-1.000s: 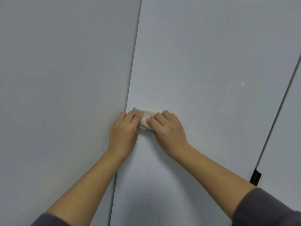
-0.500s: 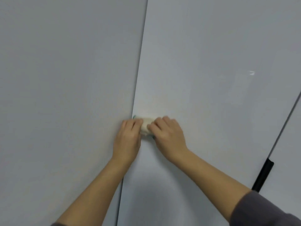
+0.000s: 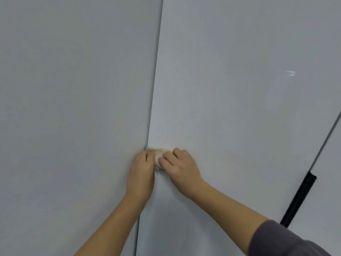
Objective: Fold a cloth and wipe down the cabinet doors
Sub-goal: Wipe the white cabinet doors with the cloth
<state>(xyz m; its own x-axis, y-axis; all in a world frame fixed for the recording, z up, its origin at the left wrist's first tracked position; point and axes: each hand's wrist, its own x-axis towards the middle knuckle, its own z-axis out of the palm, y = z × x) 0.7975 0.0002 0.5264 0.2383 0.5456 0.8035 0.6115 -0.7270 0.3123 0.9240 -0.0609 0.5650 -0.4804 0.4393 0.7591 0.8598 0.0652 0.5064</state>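
A small folded cream cloth [image 3: 160, 153] with a teal edge lies flat against the right cabinet door [image 3: 230, 100], right beside the seam with the left cabinet door [image 3: 73, 108]. My left hand [image 3: 142, 172] presses on the cloth's left part, its fingers laid over the cloth at the seam. My right hand [image 3: 181, 168] presses on the cloth's right part with slightly bent fingers. Most of the cloth is hidden under the two hands.
Both doors are plain pale grey panels that fill the view. A black handle [image 3: 299, 198] runs along the right door's far edge, next to another pale panel [image 3: 332, 182]. My grey sleeve [image 3: 287, 241] shows at the bottom right.
Both hands have slid the cloth a little down the door beside the seam. The view has shifted, so more of the black handle shows. Less cloth shows between the hands.
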